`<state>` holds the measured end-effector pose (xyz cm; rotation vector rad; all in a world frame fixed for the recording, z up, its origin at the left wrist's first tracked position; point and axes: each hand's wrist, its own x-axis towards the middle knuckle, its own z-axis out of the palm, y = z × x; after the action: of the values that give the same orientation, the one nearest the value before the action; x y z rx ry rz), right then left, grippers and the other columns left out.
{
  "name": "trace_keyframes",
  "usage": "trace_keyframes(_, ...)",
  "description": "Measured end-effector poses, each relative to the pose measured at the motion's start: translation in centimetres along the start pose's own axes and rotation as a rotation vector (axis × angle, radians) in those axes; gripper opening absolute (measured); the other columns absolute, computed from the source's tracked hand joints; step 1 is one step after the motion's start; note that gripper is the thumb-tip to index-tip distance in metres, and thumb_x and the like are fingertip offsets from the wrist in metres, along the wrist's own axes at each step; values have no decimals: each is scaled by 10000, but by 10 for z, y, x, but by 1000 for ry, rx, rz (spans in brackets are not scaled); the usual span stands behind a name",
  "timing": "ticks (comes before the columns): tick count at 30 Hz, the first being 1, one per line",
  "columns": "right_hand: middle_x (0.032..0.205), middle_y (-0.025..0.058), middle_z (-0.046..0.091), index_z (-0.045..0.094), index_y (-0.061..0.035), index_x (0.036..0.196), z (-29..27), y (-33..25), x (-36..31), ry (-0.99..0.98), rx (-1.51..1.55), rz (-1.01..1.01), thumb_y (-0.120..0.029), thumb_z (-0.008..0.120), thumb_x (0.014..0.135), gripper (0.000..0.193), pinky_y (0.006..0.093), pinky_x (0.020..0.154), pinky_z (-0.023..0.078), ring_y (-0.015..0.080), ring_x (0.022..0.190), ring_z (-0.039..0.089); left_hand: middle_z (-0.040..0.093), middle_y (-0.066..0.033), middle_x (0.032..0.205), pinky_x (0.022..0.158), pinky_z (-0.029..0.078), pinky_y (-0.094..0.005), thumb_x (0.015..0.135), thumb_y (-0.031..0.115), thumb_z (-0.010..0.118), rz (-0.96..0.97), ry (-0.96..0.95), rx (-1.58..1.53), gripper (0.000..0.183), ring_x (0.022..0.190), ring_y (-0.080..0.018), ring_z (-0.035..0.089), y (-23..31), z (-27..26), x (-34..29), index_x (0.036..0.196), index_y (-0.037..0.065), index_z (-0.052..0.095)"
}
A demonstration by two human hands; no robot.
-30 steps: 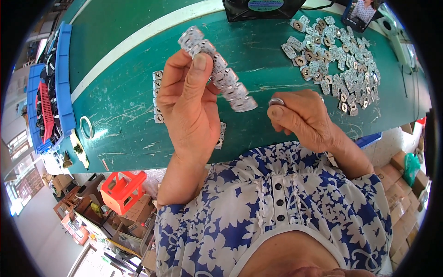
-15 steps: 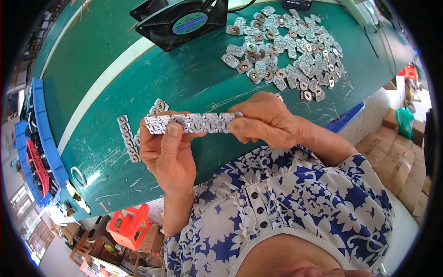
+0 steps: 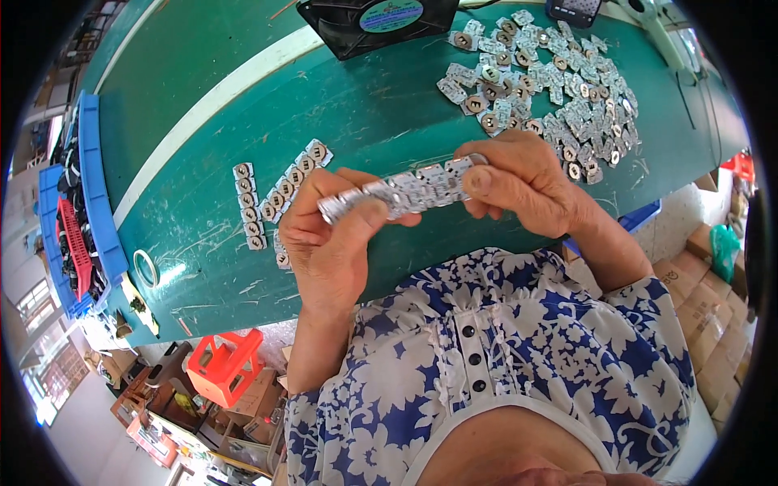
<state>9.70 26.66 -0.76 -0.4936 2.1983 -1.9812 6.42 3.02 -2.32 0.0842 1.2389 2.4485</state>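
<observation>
Between my two hands I hold a strip of small joined circuit boards (image 3: 417, 188), tilted up toward its right end. My left hand (image 3: 334, 235) pinches the left part of the strip, thumb across its face. My right hand (image 3: 523, 182) grips the right end between thumb and fingers, where a round metal disc (image 3: 480, 159) shows at the edge. Beyond my left hand lie a straight strip of boards with round discs (image 3: 248, 206) and a slanting strip (image 3: 298, 180). Part of another strip (image 3: 281, 249) is hidden behind my left hand.
A heap of loose small boards (image 3: 559, 97) covers the table's far right. A black fan (image 3: 381, 24) stands at the back, near a dark handheld device (image 3: 574, 10). A tape ring (image 3: 146, 269) and a blue tray (image 3: 101, 194) are at the left; a red stool (image 3: 225, 368) stands below.
The held strip has gone from nearly level to slanting, its right end higher. My view has shifted, so both hands appear farther right and more of the slanting strip shows.
</observation>
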Motion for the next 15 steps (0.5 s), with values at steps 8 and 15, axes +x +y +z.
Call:
trace_keyframes(8, 608, 19, 566, 588, -18, 762, -15, -12, 15, -152, 16, 294, -338, 483, 1049, 443, 274, 473, 425, 95, 518, 540, 677, -58, 887, 664, 547, -242, 893, 117, 761, -75, -283, 602, 241, 726, -115, 668, 26, 7, 16, 1046, -45, 668)
trace_keyframes(15, 615, 79, 567, 594, 14, 829, -26, -6, 36, -299, -322, 22, -240, 510, 1049, 347, 336, 520, 455, 194, 546, 585, 673, -39, 796, 571, 525, -220, 961, 157, 682, -235, -458, 737, 187, 650, -85, 639, 37, 6, 53, 973, -30, 687)
